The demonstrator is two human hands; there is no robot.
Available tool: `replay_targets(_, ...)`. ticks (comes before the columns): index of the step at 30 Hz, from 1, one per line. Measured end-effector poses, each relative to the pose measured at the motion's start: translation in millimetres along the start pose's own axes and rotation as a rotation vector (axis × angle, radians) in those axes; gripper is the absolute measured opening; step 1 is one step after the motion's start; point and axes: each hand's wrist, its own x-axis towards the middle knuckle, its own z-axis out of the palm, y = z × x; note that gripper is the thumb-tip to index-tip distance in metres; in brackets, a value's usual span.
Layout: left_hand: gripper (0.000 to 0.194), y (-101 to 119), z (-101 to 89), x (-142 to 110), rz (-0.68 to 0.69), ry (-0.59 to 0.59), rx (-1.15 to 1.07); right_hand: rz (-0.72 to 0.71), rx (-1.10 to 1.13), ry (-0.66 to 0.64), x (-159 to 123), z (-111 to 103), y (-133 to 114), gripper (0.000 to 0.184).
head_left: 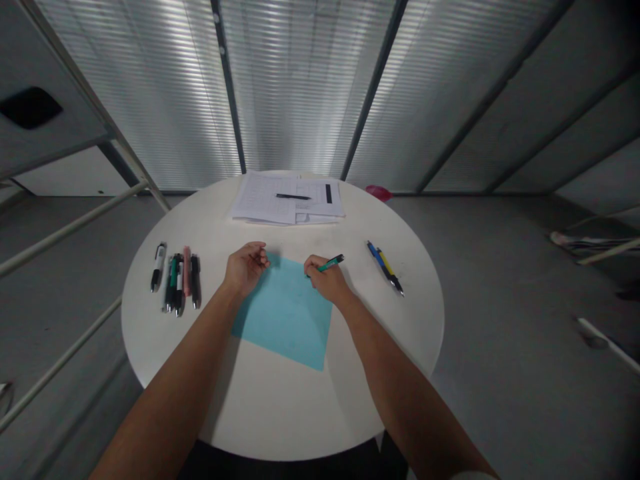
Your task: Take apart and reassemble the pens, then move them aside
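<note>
A light-blue sheet of paper (287, 320) lies slightly turned on the round white table (280, 413). My right hand (325, 277) rests on its upper right part and grips a green pen (330, 263), whose black end points up to the right; the writing tip is hidden by my fingers. At the sheet's upper left corner is my left hand (247, 270), palm turned inward, its fingers loosely curled and apart with nothing visible in them. Whether it touches the paper I cannot tell. No writing can be made out on the sheet.
Several pens (180, 283) lie at the table's left side. On the right a blue pen (383, 263) and a yellow pen (390, 267) lie side by side. Printed papers (267, 200) with a black pen (293, 197) on top are at the far edge. White metal rails (75, 227) stand left.
</note>
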Motion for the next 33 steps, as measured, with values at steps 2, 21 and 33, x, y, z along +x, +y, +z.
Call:
replay_targets(2,0.010,-1,-0.2,0,0.010,-0.007,0.007,0.002,-0.048,0.000,0,0,0,0.019)
replay_targets(21,0.014,-1,-2.7,1,0.008,-0.021,0.024,-0.032,0.175,0.169,5,-2,2,0.011)
replay_targets(33,0.012,-1,-0.3,0,0.009,-0.011,0.024,-0.029,0.453,0.288,7,-1,-8,0.072)
